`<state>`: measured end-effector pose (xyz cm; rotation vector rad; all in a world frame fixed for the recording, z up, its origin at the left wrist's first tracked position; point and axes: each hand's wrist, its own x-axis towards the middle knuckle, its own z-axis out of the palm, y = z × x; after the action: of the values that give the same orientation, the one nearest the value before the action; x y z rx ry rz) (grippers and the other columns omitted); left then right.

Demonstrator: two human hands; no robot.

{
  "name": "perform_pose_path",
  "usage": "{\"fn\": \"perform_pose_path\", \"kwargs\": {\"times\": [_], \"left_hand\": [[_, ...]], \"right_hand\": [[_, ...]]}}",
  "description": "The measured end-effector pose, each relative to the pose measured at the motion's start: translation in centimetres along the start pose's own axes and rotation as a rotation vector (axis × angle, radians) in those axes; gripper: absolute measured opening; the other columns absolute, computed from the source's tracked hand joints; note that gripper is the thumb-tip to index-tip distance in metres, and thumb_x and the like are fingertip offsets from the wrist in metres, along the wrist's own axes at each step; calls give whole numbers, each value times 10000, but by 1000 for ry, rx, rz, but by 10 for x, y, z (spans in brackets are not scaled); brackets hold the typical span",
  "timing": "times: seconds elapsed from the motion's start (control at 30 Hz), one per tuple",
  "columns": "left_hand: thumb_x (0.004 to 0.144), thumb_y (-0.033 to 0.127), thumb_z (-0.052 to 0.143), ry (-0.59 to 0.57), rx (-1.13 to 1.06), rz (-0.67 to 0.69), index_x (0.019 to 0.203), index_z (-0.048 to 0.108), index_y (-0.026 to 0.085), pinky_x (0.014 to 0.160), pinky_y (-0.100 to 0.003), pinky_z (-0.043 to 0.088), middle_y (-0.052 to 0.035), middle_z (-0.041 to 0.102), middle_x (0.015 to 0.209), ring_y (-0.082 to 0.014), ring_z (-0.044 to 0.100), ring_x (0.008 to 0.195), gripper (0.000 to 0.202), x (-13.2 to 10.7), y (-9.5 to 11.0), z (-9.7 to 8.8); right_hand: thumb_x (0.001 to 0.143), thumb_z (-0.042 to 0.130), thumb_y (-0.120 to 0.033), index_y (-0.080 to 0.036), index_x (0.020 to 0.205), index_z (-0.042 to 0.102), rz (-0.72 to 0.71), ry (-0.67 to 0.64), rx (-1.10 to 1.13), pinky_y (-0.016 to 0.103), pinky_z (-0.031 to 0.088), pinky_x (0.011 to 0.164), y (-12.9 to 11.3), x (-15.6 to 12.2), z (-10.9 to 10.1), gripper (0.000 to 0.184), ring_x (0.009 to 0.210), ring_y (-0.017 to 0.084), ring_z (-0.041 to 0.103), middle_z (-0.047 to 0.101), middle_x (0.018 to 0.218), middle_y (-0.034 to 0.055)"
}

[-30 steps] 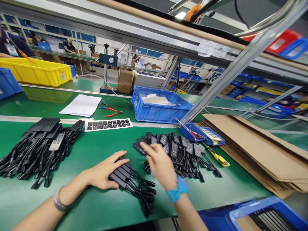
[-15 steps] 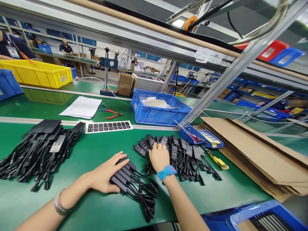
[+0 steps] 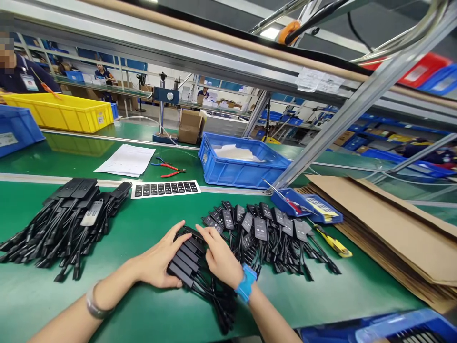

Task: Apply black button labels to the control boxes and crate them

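My left hand (image 3: pixel 160 259) spans a row of black cabled modules (image 3: pixel 186 262) standing side by side on edge, its thumb at the near end and fingers at the far end. At that far end, my right hand (image 3: pixel 220 257) has its fingers closed on one black module (image 3: pixel 194 233); its grip is partly hidden. Cables from the row trail toward the table's front edge. To the right lies a pile of labelled black modules (image 3: pixel 260 228), their cables pointing toward me. Another pile of black cabled modules (image 3: pixel 76 200) is at the left, with one grey-faced piece (image 3: pixel 92 213) on top.
A label sheet (image 3: pixel 166 189), pliers (image 3: pixel 171 170) and papers (image 3: pixel 126 159) lie farther back. A blue bin (image 3: pixel 243 177) stands behind the right pile, near a small blue tray (image 3: pixel 291 202), yellow cutter (image 3: pixel 335 243) and cardboard stack (image 3: pixel 385 224). A metal post (image 3: pixel 342 119) slants upward.
My right hand has moved left from the labelled pile to the far end of the row, with a module in its fingers. My left hand stays around the row.
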<state>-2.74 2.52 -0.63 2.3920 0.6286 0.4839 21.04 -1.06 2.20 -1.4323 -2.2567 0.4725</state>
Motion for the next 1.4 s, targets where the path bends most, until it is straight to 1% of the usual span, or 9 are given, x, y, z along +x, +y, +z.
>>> {"fn": "perform_pose_path", "kwargs": {"times": [0.1,0.27,0.4,0.53,0.77,0.97,1.1,1.23,1.4], "left_hand": [[647,435,808,-5,29,8,1517,-170,239,1167,-643,107,-193,-122,1606,-431,-39,1465,1324,1,-4,2],[706,385,749,-50,21,59,1488,-254,235,1183,-628,62,-164,-107,1614,-410,-42,1467,1281,2,-4,4],[715,256,677,-75,-21,100,1480,-269,253,1186,-620,55,-113,-162,1612,-390,-92,1465,1217,-2,-1,7],[821,386,620,-28,-356,55,1531,-122,272,1196,-581,86,-81,-84,1628,-358,-21,1482,1033,-3,0,3],[911,529,468,631,-1014,-143,1518,249,235,1186,-494,230,-109,263,1588,-311,274,1445,709,8,-14,-13],[879,508,547,677,-1130,-272,1428,432,246,1118,-532,363,-107,413,1511,-353,383,1381,619,5,-17,-22],[857,450,598,603,-1111,-335,1375,497,299,1113,-575,370,-46,414,1518,-376,390,1368,549,2,-10,-24],[839,459,589,570,-1043,-387,1310,546,403,1131,-660,306,56,481,1467,-394,392,1357,476,2,-5,-25],[840,525,540,416,-961,-452,1233,573,505,1128,-635,348,198,512,1408,-385,392,1358,394,4,-11,-26]], "right_hand": [[865,592,-307,-149,1532,226,66,-119,16,501,372,1087,-9,-12,2,776,1319,315,416,448,1390,189],[490,744,-772,-50,1530,165,100,-76,-137,677,283,1037,-27,-18,26,1392,1298,492,372,381,1427,325],[476,773,-698,-35,1517,205,132,-12,-191,653,274,1054,-38,-13,46,1359,1306,488,351,369,1432,316],[551,756,-509,-58,1511,260,164,30,-127,618,307,1040,-39,-8,40,1171,1258,452,406,429,1363,281],[814,376,-682,-173,1537,226,110,284,761,515,397,1032,-31,17,-20,896,1263,321,497,503,1380,171],[889,333,-597,-249,1452,417,100,486,984,534,440,949,-28,15,-64,666,1218,319,517,580,1322,147],[941,145,-562,-236,1416,473,260,562,848,524,460,904,-1,-47,-94,663,1204,320,531,635,1244,149],[904,-150,-548,-95,1367,526,644,828,496,529,476,848,35,-157,-141,937,1072,353,604,685,1028,206],[821,462,-615,-87,1477,360,850,768,-374,476,432,955,95,-296,-181,849,1169,355,525,571,1215,205]]}}
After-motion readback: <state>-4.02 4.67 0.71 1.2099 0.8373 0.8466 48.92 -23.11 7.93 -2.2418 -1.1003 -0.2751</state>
